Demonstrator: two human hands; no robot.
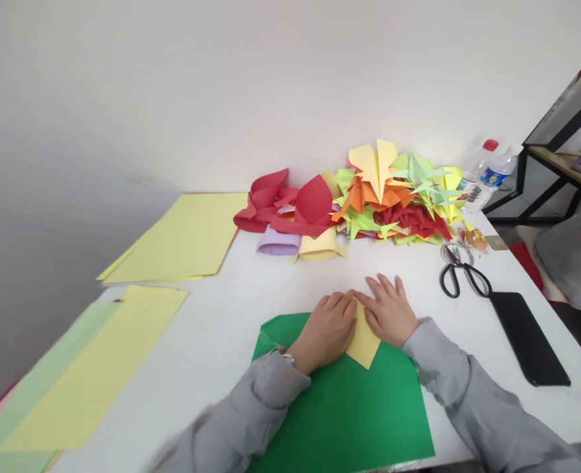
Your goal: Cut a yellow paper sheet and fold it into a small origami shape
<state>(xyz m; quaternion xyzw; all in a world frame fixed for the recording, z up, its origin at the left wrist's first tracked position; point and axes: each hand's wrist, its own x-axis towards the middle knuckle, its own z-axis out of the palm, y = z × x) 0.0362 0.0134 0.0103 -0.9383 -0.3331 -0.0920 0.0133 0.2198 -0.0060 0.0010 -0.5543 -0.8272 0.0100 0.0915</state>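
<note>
A folded piece of pale yellow paper (364, 345) lies on a green sheet (349, 407), its lower corner pointing toward me. My left hand (326, 330) covers the paper's left side, with fingers bent and close together on it; what lies under them is hidden. At the paper's top, the index fingers of both hands meet. My right hand (388, 312) rests on the right side with its thumb and index finger touching the paper. Its other fingers are spread out over the white table (211, 368).
Folded paper planes (394, 190) and red rolled paper shapes (290, 203) are heaped along the wall. Yellow sheets (182, 230) and paper strips (98, 368) lie left. Scissors (461, 266), a black phone-like slab (530, 338) and plastic bottles (492, 177) are at right.
</note>
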